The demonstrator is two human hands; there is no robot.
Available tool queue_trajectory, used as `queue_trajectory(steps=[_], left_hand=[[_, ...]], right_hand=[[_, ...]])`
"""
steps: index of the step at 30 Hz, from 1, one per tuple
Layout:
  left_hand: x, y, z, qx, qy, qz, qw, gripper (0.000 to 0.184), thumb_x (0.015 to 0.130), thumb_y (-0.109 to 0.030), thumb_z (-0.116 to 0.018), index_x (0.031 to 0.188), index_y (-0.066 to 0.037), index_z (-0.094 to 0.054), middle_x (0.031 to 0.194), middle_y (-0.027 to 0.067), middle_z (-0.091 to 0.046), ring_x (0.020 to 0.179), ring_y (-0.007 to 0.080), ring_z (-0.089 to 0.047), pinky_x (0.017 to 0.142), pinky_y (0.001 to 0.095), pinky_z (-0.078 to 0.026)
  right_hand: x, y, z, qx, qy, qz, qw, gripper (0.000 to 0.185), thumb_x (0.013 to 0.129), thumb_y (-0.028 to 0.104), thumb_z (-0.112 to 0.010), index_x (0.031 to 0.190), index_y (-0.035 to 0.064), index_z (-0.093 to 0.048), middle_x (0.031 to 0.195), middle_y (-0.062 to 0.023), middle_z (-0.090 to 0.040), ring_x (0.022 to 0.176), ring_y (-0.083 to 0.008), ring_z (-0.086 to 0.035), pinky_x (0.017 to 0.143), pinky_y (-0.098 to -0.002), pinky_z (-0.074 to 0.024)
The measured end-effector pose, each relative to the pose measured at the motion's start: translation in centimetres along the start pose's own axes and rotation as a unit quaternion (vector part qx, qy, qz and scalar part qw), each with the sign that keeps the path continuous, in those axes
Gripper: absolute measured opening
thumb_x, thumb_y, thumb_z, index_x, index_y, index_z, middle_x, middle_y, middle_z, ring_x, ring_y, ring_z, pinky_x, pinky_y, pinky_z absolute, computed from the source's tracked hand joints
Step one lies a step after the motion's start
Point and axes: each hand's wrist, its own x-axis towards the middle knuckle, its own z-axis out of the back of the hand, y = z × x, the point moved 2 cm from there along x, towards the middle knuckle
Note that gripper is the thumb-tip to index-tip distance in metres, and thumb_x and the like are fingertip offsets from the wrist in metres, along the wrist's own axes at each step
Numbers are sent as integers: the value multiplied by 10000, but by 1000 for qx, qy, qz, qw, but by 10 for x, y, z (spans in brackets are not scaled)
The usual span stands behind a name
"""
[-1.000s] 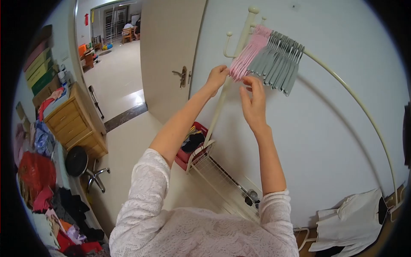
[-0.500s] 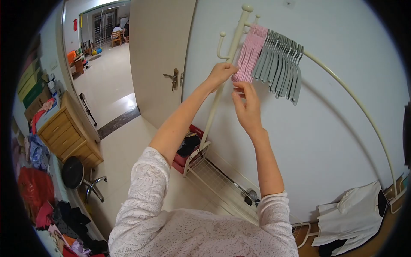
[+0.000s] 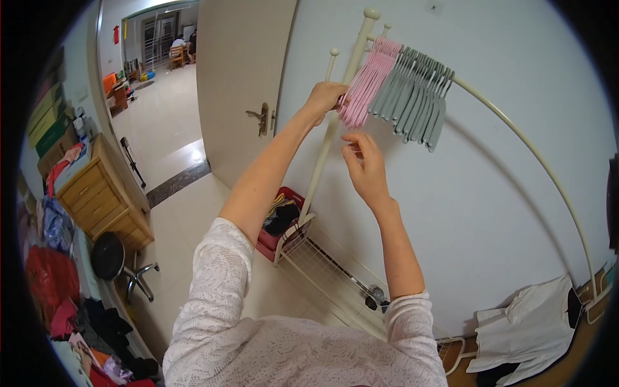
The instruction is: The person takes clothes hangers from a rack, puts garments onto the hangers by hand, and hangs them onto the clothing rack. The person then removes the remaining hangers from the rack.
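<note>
Pink clothes hangers (image 3: 371,80) hang bunched together at the left end of a cream coat rack's rail, beside several grey-green hangers (image 3: 412,97). My left hand (image 3: 325,100) is closed around the left ends of the pink hangers, near the upright post; its fingertips are partly hidden. Just below the bunch, my right hand (image 3: 367,168) is raised with curled fingers, thumb and forefinger apart. It appears to hold nothing and does not touch the hangers.
The coat rack (image 3: 354,61) has a curved rail and a wire shelf (image 3: 329,271) at its base. A white garment (image 3: 529,322) lies low at right. Left are an open door (image 3: 242,84), a wooden drawer cabinet (image 3: 103,200), a black stool (image 3: 108,256) and piled clothes. People sit in the far room.
The lower ends of the pink hangers have swung left with my left hand, and the grey-green ones shifted slightly left. My right hand has dropped a little, away from the hangers.
</note>
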Motion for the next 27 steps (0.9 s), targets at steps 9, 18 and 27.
queue_trajectory(steps=[9, 18, 27], left_hand=[[-3, -21, -5, 352, -222, -261, 871, 299, 915, -163, -421, 766, 47, -575, 797, 251, -609, 775, 439, -564, 715, 507, -433], [-45, -61, -1, 439, -312, -393, 746, 256, 927, -184, -449, 771, 6, -520, 799, 186, -557, 783, 384, -526, 663, 492, -394], [-222, 14, 59, 499, -373, -426, 656, 120, 873, -48, -466, 771, 8, -499, 765, 169, -511, 701, 353, -475, 624, 442, -349]], right_hand=[[-4, -4, -4, 16, 9, -20, 1000, 178, 844, 44, -562, 1016, 2, -568, 943, -116, -565, 805, -219, -590, 703, -306, -483], [-7, -4, -4, 57, 4, -41, 998, 185, 845, 42, -561, 1026, 3, -568, 944, -105, -568, 810, -194, -580, 715, -292, -469], [-8, 1, -50, 307, 56, -154, 938, 316, 938, 143, -501, 1211, -7, -448, 1096, -139, -569, 905, -198, -602, 791, -302, -486]])
